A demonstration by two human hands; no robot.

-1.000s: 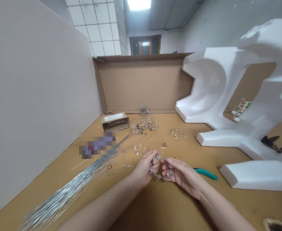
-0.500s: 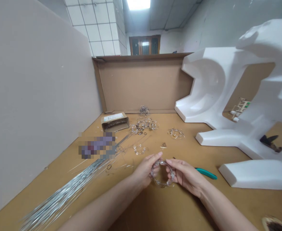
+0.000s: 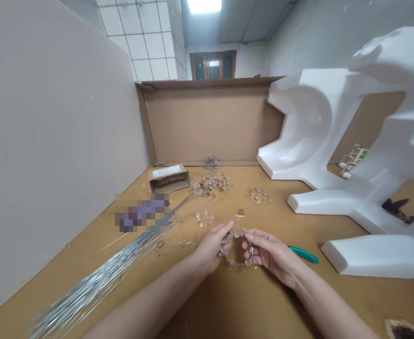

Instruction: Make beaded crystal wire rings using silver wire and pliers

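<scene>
Between my two hands is a ring of thin wire strung with clear beads (image 3: 237,235). My left hand (image 3: 210,247) is closed on the ring's left side, with the thumb pointing up. On the opposite side, the fingers of my right hand (image 3: 270,249) pinch the wire, and a thin end sticks up past the thumb. A similar beaded ring (image 3: 205,219) lies just beyond my left hand. Beside my right wrist shows the teal handle (image 3: 304,254) of a tool whose head is hidden by the hand.
A bundle of straight silvery wires (image 3: 101,278) lies at the left. Farther back are an open small cardboard box (image 3: 169,183), a pile of beaded rings (image 3: 212,183), a wire cluster (image 3: 211,161) and another beaded ring (image 3: 258,195). White foam packaging (image 3: 302,117) stands at the right.
The beaded ring has opened out and tilted somewhat between my hands. A wire end now stands up by my right thumb. My hands have barely moved.
</scene>
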